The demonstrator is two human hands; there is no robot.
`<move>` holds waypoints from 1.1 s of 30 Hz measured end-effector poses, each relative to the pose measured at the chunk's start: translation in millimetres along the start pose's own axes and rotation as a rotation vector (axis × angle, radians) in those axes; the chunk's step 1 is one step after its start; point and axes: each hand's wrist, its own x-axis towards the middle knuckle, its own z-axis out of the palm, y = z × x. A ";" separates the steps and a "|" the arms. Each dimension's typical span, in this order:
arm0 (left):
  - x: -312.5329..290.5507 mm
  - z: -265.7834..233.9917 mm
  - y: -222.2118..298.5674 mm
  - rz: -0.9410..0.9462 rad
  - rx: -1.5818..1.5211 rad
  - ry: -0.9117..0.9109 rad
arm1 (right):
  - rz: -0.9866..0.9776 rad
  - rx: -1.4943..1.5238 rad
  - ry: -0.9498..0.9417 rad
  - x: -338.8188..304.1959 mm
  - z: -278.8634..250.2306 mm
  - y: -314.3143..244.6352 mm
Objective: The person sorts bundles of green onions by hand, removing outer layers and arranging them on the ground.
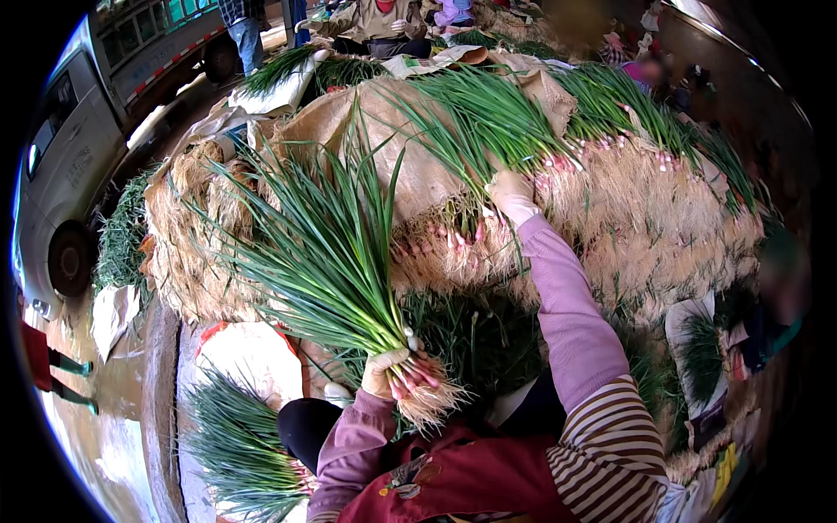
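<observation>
Green leaves, pink bulbs, pale roots: onion-like bunch [349,261] in the left hand [382,373], fingers closed around it just above the bulbs, in front of the heap. Right hand [510,190] touches the stems of a second bunch [475,148] on the heap; can't tell if it grips. Writing on the truck [83,148] door, dark, too small to read. Surface: root-covered heap [645,227], brown sacking [410,144] over part of it. Room: shiny, wet-looking floor [113,410] at left, people behind the heap.
</observation>
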 end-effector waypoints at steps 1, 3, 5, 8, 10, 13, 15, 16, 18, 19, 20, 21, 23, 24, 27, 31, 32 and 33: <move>-0.3 -3.5 3.5 -0.031 0.004 -0.005 | 0.019 0.115 0.009 -2.7 -4.7 -6.4; -0.5 5.5 0.7 0.030 -0.032 0.045 | 0.087 0.378 0.019 -13.6 -15.4 -9.8; 0.6 11.7 1.1 0.028 -0.067 -0.001 | 0.009 0.638 -0.083 -58.1 -35.4 -13.3; -0.9 19.6 -1.3 0.026 -0.113 0.069 | -0.242 0.654 -0.255 -152.1 -11.3 -35.1; -3.5 23.9 -4.1 -0.015 -0.041 0.116 | -0.392 0.643 -0.226 -205.1 5.6 -52.4; 2.0 1.7 6.0 -0.210 0.073 0.010 | -0.650 0.534 0.005 -230.0 24.1 -74.9; 1.7 -0.7 3.7 -0.247 0.101 0.031 | -0.616 0.540 0.034 -235.0 26.7 -80.1; 1.7 0.1 -4.5 -0.177 0.046 0.090 | -0.542 0.607 0.026 -239.3 32.2 -79.6; -0.4 10.0 -12.1 -0.030 -0.067 0.208 | -0.369 0.565 0.122 -233.9 49.9 -71.2; -3.5 20.0 -4.3 -0.053 -0.047 0.110 | -0.332 0.511 0.089 -219.7 58.3 -52.3; -4.2 11.4 -6.7 0.004 -0.133 0.032 | -0.311 0.467 0.050 -203.7 58.5 -39.0; -5.2 14.8 -3.4 0.025 -0.098 0.035 | -0.354 0.318 -0.344 -187.9 39.9 -33.7; -8.9 19.9 -1.4 0.033 -0.079 0.040 | -0.291 0.356 -0.651 -157.0 6.9 -26.9; -7.8 20.4 -1.2 0.035 -0.092 0.035 | -0.204 0.552 -0.555 -136.8 -3.8 -26.6; -6.0 14.4 -2.9 0.010 -0.101 0.052 | -0.090 0.600 0.117 -51.0 -11.9 -33.4; 0.4 0.0 -4.5 -0.069 -0.067 0.032 | -0.141 0.036 0.050 26.0 12.1 -45.7; 1.9 -2.0 -6.1 -0.068 -0.076 0.028 | -0.120 0.085 0.032 31.8 8.2 -49.6; 3.6 -4.6 -1.1 -0.131 -0.067 -0.051 | -0.095 0.133 0.015 37.1 1.2 -48.9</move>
